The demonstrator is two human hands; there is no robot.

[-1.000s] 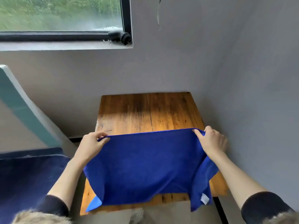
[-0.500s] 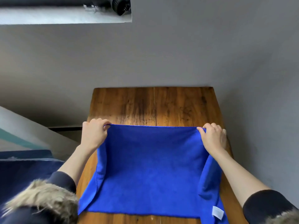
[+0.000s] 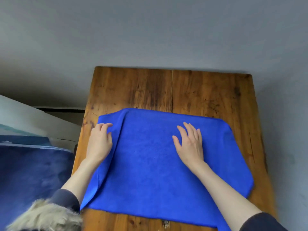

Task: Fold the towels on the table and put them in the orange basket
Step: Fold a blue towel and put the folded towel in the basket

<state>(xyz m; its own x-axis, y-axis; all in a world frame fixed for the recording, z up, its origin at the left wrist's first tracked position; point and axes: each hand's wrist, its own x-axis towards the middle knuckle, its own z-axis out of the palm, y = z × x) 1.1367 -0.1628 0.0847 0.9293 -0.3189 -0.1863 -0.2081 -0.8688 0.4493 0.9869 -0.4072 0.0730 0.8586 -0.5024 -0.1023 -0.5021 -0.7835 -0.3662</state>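
Note:
A bright blue towel [image 3: 150, 164] lies spread on the wooden table [image 3: 166, 90], its left edge turned up in a fold along my left arm. My left hand [image 3: 100, 140] rests on the towel's far left corner, fingers bent lightly on the cloth. My right hand [image 3: 190, 144] lies flat on the towel right of its middle, fingers straight and spread. The orange basket is not in view.
A grey wall stands behind and to the right of the table. At the left are a dark blue cushion [image 3: 33, 170] and a slanted white and teal panel [image 3: 25, 120]. The fur trim [image 3: 45, 215] of my coat shows at the bottom left.
Both hands have let go of the towel's far corners and laid it flat on the table. My right hand moved in toward the middle. The view has tilted down.

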